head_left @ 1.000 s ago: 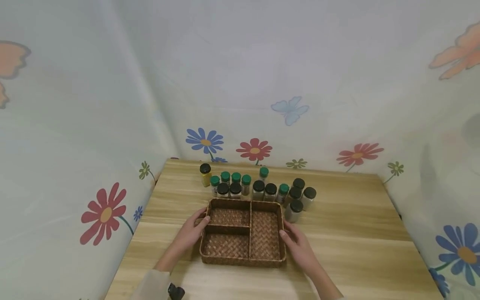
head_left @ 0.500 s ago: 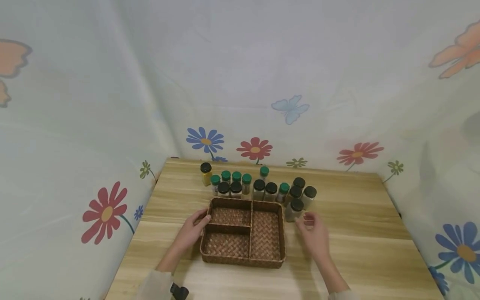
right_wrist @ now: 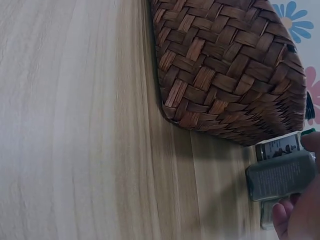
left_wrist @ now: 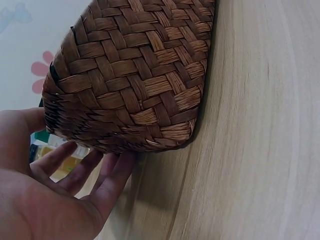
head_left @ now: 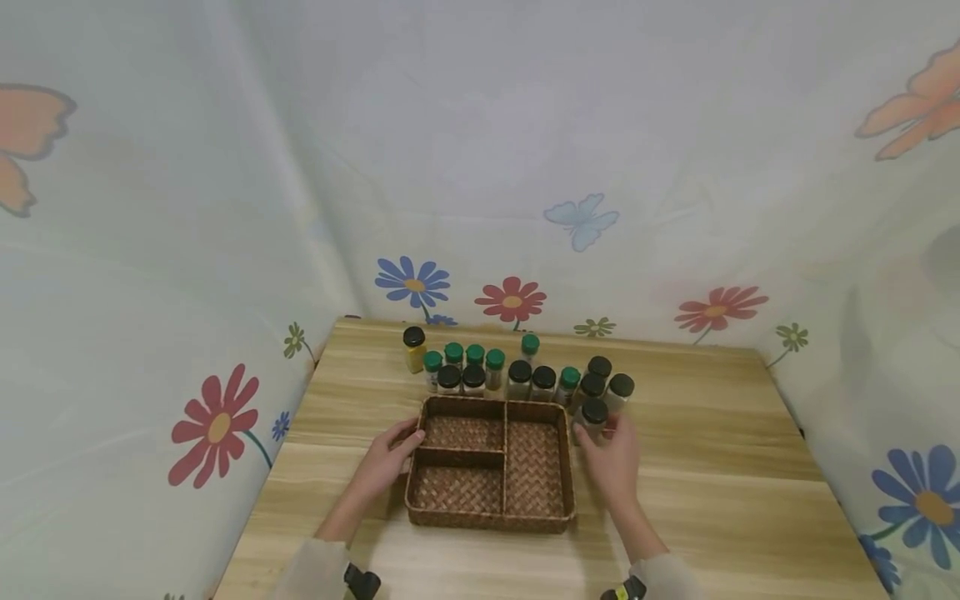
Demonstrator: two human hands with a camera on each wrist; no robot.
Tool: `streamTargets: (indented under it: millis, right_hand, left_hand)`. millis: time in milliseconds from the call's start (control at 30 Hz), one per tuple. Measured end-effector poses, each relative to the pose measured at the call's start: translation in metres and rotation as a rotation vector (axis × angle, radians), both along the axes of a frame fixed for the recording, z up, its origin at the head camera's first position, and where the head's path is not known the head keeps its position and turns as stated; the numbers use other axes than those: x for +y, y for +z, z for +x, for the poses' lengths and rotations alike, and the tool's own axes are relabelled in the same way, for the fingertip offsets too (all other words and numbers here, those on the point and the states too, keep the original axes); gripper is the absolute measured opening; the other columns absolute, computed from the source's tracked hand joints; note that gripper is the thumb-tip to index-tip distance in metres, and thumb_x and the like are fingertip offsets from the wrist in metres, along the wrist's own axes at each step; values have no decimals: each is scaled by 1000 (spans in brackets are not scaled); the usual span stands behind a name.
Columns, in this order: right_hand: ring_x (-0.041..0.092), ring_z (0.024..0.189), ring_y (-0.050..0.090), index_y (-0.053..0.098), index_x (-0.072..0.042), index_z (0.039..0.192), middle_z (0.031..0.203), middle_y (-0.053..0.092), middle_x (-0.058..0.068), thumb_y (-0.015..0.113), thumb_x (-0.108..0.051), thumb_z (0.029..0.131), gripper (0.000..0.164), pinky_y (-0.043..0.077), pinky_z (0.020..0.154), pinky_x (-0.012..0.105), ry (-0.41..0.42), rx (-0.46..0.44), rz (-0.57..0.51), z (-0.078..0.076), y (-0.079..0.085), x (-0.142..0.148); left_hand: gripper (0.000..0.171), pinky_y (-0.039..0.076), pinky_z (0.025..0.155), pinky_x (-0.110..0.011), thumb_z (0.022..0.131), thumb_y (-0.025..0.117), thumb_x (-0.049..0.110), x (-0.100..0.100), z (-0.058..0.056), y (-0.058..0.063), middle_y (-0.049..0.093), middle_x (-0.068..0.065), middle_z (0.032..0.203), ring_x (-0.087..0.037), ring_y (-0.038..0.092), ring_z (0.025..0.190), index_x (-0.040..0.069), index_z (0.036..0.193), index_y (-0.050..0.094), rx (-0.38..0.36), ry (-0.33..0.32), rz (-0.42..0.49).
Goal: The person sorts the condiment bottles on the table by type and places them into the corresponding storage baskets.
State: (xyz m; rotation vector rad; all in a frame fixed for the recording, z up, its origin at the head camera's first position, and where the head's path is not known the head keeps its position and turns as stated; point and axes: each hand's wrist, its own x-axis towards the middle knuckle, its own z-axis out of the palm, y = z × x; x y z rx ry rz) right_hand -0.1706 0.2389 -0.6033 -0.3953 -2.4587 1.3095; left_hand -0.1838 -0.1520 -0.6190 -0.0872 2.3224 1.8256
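Observation:
A brown woven basket (head_left: 491, 522) with three compartments sits on the table. At its left side my left hand (head_left: 384, 460) holds the wall, thumb over the rim and fingers (left_wrist: 107, 187) against the outside weave. Just off the basket's right back corner, my right hand (head_left: 617, 461) grips a clear spice jar with a black cap (head_left: 595, 410), its thumb on one side and fingers on the other. The right wrist view shows that jar (right_wrist: 280, 176) with fine print on its side; the hand is partly cut off there.
Behind the basket stand several more jars, some with black caps (head_left: 520, 372), some with green caps (head_left: 495, 359). A yellow-filled jar (head_left: 415, 357) is at the back left. Flowered cloth (head_left: 480, 208) hangs past the back edge of the wooden table (head_left: 720, 433).
My right hand has let go of the basket's right side, swung right and come in around the nearest black-capped jar. The left hand stays on the basket.

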Motion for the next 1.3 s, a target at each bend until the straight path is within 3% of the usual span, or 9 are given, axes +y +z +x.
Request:
streamTargets:
  millis: [133, 233, 500, 800, 1033, 1300]
  right_hand:
    - [41, 106, 61, 58, 7, 123, 117, 61, 25, 85, -22, 92, 51, 50, 92, 52, -28, 8, 19, -3, -1, 0]
    - [41, 105, 63, 59, 7, 123, 116, 63, 25, 86, -23, 91, 51, 52, 92, 52, -34, 5, 22, -4, -1, 2]
    - [40, 105, 66, 62, 5, 125, 116, 67, 25, 84, -19, 91, 48, 53, 93, 53, 36, 27, 41, -4, -6, 14]
    - [32, 106, 68, 66, -1, 128, 116, 71, 15, 85, -14, 91, 44, 59, 88, 41, 166, 62, 36, -4, -11, 30]
    - [36, 111, 65, 61, 3, 135, 124, 68, 20, 84, -20, 94, 53, 59, 91, 51, 232, 36, 40, -3, -7, 33]
    - [35, 109, 68, 60, 3, 136, 118, 71, 20, 83, -27, 96, 56, 60, 93, 49, 255, -43, 46, -7, -4, 50]
  left_hand:
    - [61, 61, 94, -47, 106, 68, 37, 1, -1, -1, 54, -27, 152, -40, 65, 126, 4, 154, 53, -24, 1, 41]
    - [60, 62, 92, -44, 106, 67, 37, 1, -3, -3, 55, -26, 152, -39, 65, 125, 5, 155, 53, -31, 4, 45]
    - [57, 55, 105, -48, 107, 67, 35, -1, -4, -4, 52, -21, 156, -39, 60, 133, 8, 155, 54, -21, 14, -1]
    - [63, 41, 118, -54, 105, 67, 42, -3, -6, -3, 52, -19, 157, -39, 54, 139, 8, 156, 53, 0, 0, -48]
    - [67, 41, 117, -58, 107, 63, 44, -4, -1, 6, 47, -23, 160, -43, 46, 145, 4, 159, 47, -29, -30, -18]
    - [63, 41, 118, -57, 108, 64, 41, -1, 1, -3, 49, -21, 159, -41, 47, 145, 6, 158, 49, -26, -16, -12]
